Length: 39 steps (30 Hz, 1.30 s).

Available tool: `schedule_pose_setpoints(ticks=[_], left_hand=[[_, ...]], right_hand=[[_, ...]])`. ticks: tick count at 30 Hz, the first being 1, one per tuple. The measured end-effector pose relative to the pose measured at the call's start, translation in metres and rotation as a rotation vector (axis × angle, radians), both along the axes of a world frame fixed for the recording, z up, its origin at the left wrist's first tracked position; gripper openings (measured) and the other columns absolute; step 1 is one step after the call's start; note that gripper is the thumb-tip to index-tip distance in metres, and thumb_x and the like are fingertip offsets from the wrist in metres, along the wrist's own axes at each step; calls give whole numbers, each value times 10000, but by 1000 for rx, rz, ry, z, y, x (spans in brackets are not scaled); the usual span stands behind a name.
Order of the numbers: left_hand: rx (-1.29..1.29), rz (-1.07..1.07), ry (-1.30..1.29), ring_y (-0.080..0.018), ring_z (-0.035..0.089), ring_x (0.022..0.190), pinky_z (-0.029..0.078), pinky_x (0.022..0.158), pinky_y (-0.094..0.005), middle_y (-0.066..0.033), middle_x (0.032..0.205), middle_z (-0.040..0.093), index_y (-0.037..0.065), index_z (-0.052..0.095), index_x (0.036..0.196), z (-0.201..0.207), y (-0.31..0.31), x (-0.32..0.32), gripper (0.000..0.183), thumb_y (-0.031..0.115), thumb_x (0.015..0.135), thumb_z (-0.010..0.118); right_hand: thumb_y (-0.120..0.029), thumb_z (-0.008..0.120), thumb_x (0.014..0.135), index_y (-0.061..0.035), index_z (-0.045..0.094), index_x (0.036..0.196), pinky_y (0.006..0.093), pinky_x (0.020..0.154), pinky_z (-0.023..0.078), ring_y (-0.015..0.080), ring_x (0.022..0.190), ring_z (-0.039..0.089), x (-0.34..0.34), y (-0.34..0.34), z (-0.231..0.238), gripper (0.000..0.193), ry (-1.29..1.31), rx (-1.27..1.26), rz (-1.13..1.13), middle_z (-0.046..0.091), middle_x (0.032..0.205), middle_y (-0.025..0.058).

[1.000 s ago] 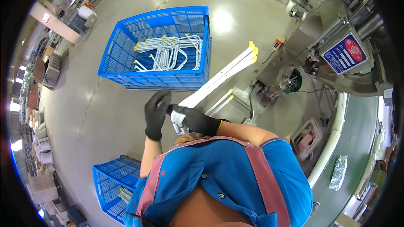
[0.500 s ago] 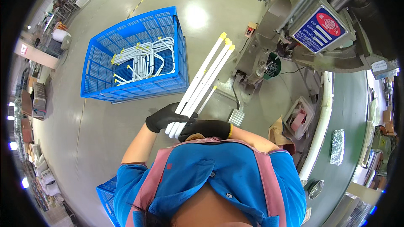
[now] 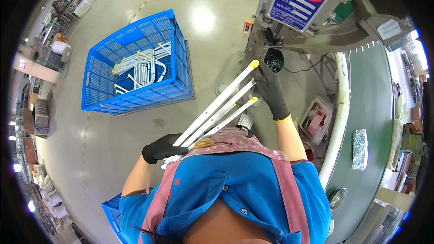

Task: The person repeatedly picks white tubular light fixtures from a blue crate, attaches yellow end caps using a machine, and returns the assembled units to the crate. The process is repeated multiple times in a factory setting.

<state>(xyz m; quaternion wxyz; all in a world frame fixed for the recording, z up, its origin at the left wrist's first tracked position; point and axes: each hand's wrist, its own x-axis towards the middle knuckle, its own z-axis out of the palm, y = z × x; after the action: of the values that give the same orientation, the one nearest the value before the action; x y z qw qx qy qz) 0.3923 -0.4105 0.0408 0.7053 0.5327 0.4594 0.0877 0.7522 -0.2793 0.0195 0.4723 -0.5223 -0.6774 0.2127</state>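
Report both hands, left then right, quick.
Left hand: closed on the white tubes, near their lower ends.
Right hand: at the tubes' upper ends, by the yellow tips; whether its grip is closed cannot be told.

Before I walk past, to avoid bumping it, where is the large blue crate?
In the head view, the large blue crate is at upper left, beyond the left hand, with bent white tubes inside.

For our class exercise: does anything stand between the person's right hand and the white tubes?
Nothing visible does. The gloved right hand is right at the upper ends of the white tubes, near their yellow caps. The blue crate stands off to the left, outside that space.
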Motion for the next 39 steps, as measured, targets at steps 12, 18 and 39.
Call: schedule_pose_setpoints(ticks=[12, 18, 39], left_hand=[[38, 55, -36, -92, 590, 804, 486, 705, -247, -81, 992, 651, -11, 538, 1241, 9, 11, 53, 502, 271, 848, 674], [-227, 119, -43, -79, 557, 578, 451, 497, -225, -69, 828, 656, -17, 559, 1164, 13, 25, 51, 377, 212, 876, 642], [-283, 70, -23, -102, 595, 672, 484, 564, -229, -68, 909, 654, -4, 515, 1266, 30, 47, 35, 521, 174, 812, 698]], right_hand=[[-257, 590, 893, -28, 626, 1051, 336, 663, 479, 265, 702, 621, 41, 34, 8, 281, -151, 208, -49, 634, 796, 160], [-267, 588, 885, -21, 638, 953, 355, 643, 468, 305, 672, 600, 36, 47, 8, 260, -166, 117, -47, 621, 770, 156], [-384, 582, 823, -56, 661, 957, 414, 730, 460, 361, 850, 609, 34, 60, 15, 364, -295, -22, -42, 643, 898, 186]])
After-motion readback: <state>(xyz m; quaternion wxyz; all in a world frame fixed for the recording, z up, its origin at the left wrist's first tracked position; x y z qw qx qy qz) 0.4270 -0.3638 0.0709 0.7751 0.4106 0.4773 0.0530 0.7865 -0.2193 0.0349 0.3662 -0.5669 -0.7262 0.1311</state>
